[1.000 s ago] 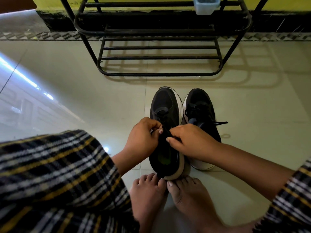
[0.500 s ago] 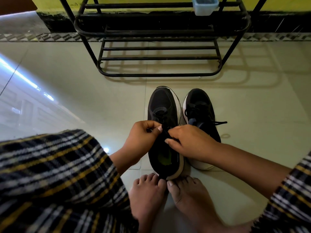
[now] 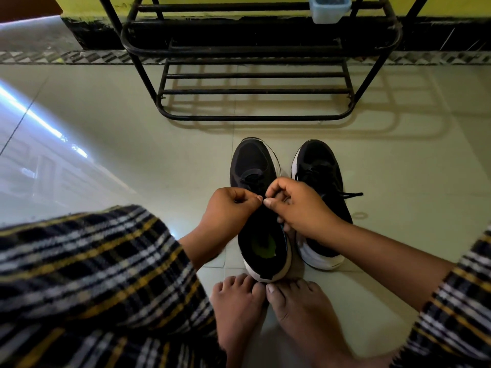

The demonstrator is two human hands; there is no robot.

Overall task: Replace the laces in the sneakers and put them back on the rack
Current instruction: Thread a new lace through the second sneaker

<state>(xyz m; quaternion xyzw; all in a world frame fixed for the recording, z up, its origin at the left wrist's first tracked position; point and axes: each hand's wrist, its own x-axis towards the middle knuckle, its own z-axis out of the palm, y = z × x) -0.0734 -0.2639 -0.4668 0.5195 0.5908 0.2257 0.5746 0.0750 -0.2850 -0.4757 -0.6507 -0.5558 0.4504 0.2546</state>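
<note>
Where two black sneakers (image 3: 320, 181) stand (one lace (image 3: 352, 194) trailing), two hands, left hand (image 3: 228, 208), right hand (image 3: 297, 205), fingers (image 3: 269, 201) pinching a lace.

We've got the two sneakers side by side on the floor (image 3: 132, 144), left sneaker (image 3: 255, 166) just beside the right sneaker (image 3: 322, 166), toes toward the rack (image 3: 252, 118) behind them. Our feet (image 3: 265, 309) touch the left one's heel, left hand (image 3: 228, 208) and right hand (image 3: 297, 205) over its laces (image 3: 252, 179)

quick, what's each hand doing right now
Left hand: pinching the black lace over the left sneaker.
Right hand: pinching the same lace.
</note>
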